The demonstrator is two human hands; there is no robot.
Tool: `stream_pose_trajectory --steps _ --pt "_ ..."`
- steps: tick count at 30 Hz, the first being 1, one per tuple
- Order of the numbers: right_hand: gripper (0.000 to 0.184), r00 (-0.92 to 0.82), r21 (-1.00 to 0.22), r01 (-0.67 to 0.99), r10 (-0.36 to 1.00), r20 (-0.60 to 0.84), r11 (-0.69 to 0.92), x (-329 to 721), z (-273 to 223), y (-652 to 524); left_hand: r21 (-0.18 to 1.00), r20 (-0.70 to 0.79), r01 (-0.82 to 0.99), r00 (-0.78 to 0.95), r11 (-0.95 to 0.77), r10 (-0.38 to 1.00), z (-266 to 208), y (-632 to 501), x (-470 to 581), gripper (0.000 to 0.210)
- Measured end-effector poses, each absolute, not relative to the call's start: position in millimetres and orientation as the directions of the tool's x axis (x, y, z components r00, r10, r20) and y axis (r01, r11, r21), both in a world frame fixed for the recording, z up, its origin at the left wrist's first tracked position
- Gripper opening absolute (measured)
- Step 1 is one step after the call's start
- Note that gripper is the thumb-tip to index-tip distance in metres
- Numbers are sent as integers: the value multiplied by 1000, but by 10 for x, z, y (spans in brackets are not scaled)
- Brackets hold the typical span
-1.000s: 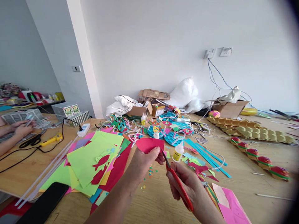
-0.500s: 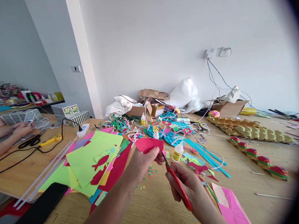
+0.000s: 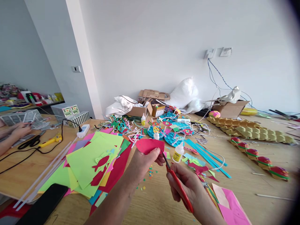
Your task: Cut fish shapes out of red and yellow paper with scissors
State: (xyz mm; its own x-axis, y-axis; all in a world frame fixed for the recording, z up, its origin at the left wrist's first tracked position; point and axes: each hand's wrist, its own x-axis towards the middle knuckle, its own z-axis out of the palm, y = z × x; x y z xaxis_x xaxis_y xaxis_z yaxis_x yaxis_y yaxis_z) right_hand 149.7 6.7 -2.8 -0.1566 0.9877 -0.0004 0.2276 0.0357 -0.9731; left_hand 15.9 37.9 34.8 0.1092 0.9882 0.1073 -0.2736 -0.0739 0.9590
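Observation:
My left hand (image 3: 146, 162) pinches a piece of red paper (image 3: 150, 145) above the middle of the table, thumb on top. In my right hand (image 3: 185, 181) is a pair of red-handled scissors (image 3: 179, 187), its blade tips at the paper's right edge. How far the blades are apart is hard to make out. Just beyond the scissors stands a glue bottle (image 3: 178, 152) with a yellow label. To the left, red fish-shaped cutouts (image 3: 102, 163) lie on a stack of green paper (image 3: 91, 156).
Blue paper plates (image 3: 172, 138) with colourful cutouts lie behind my hands. Egg cartons (image 3: 255, 129) and a painted carton strip (image 3: 260, 158) are at right. A black phone (image 3: 44, 204) rests front left, near a yellow glue gun (image 3: 51, 140). Another person's hands (image 3: 20, 131) work at far left.
My hands, the red paper and the scissors look almost unmoved. At far left, the other person's hands have shifted slightly.

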Motion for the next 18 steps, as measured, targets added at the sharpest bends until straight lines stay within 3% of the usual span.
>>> stream_pose_trajectory --steps 12,18 --pt "43 -150 -932 354 988 27 79 1508 18 51 964 114 -253 121 -80 986 319 404 156 16" --pt "39 -198 -954 293 980 4 63 1543 53 36 965 145 -232 97 -119 985 322 420 136 17"
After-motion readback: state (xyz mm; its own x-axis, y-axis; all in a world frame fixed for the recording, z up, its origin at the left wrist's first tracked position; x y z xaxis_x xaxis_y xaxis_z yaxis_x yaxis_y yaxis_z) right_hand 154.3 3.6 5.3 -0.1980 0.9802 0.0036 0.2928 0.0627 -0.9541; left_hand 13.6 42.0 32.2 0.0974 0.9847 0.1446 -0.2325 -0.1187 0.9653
